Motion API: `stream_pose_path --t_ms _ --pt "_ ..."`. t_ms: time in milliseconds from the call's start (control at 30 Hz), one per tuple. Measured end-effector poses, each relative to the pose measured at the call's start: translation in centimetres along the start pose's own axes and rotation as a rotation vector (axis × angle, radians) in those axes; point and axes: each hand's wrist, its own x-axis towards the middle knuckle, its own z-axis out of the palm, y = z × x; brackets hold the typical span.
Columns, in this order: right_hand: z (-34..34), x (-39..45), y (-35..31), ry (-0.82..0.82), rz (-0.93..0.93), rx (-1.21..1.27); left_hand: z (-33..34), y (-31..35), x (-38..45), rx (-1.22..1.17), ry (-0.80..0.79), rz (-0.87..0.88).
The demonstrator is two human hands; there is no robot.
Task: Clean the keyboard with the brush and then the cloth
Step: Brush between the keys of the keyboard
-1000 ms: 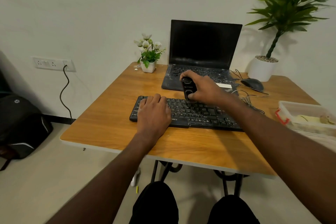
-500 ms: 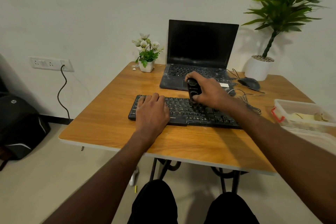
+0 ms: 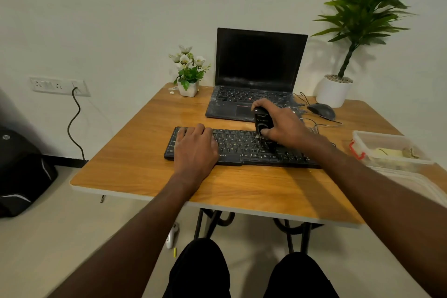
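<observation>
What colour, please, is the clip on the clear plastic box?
Red clip on the clear plastic box, head view.

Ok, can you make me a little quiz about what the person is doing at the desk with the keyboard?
1. True or false: the left hand lies flat on the keyboard.
2. What does the right hand hold? A) mouse B) brush C) cloth
3. Fill in: the laptop stands ____ the keyboard, nearer the wall.

Key:
1. True; it rests on the keyboard's left end.
2. B; the brush points down onto the keys, while the mouse lies untouched beside the white plant pot.
3. Behind.
</observation>
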Motion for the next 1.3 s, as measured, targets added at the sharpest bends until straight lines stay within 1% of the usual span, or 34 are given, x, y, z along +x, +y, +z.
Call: stream_pose_path --t_ms 100,233,367,500,533,600,667,700,800,867,967,1000,1067,1133,1167,1233,1267,1300 --pt "-0.1 -0.4 0.3 -0.007 -0.011 0.029 0.0 0.0 0.1 0.002 0.002 -0.002" --pt "-1.1 -0.9 1.5 0.030 0.033 -0.080 -0.1 0.0 0.1 -0.006 0.000 0.000" --pt "-1.2 -1.6 2.0 0.021 0.019 0.035 0.0 -0.1 0.1 -0.016 0.008 0.002" --pt "-1.9 -0.9 1.8 -0.041 0.057 -0.150 0.0 0.0 0.0 -0.019 0.007 0.000" --pt "-1.6 -0.6 1.3 -0.047 0.051 -0.160 -0.1 0.1 0.1 -0.022 0.002 0.001" --pt "-0.6 0.0 0.2 -0.055 0.035 -0.055 -0.2 0.0 0.1 -0.026 -0.004 0.001" --pt "0.0 0.3 -0.5 -0.018 0.044 0.069 -0.2 0.1 0.0 -0.027 0.007 -0.001" --pt "0.1 0.4 -0.6 0.001 0.046 0.076 -0.2 0.0 -0.1 -0.030 0.009 -0.002" --pt "0.0 0.3 -0.3 0.004 0.044 -0.021 -0.2 0.1 -0.1 -0.032 0.006 -0.005" --pt "-0.1 0.2 0.0 -0.028 0.045 -0.011 -0.2 0.1 0.0 -0.028 -0.001 -0.012" --pt "-1.4 0.0 0.3 -0.146 0.050 0.059 -0.1 0.1 -0.1 -0.022 0.005 -0.024" --pt "-2.2 0.0 0.5 -0.186 0.059 0.053 -0.1 0.2 -0.1 -0.019 0.006 -0.025" --pt "-3.6 0.1 0.8 -0.224 0.073 -0.050 -0.2 0.3 -0.1 -0.012 0.003 -0.020" --pt "-3.9 -0.1 0.9 -0.157 0.066 -0.135 -0.3 0.3 -0.2 -0.008 0.002 -0.011" --pt "-3.5 -0.3 1.1 -0.123 0.060 -0.114 -0.3 0.3 -0.2 -0.006 0.005 -0.007" --pt "-2.6 -0.9 1.7 -0.089 0.069 0.015 -0.3 0.2 -0.2 -0.007 0.015 -0.003" --pt "-2.4 -1.2 2.0 -0.083 0.070 0.037 -0.3 0.2 -0.1 -0.007 0.017 -0.004" --pt "-2.4 -1.2 2.3 -0.070 0.071 -0.009 -0.3 0.1 -0.1 -0.004 0.016 -0.007"
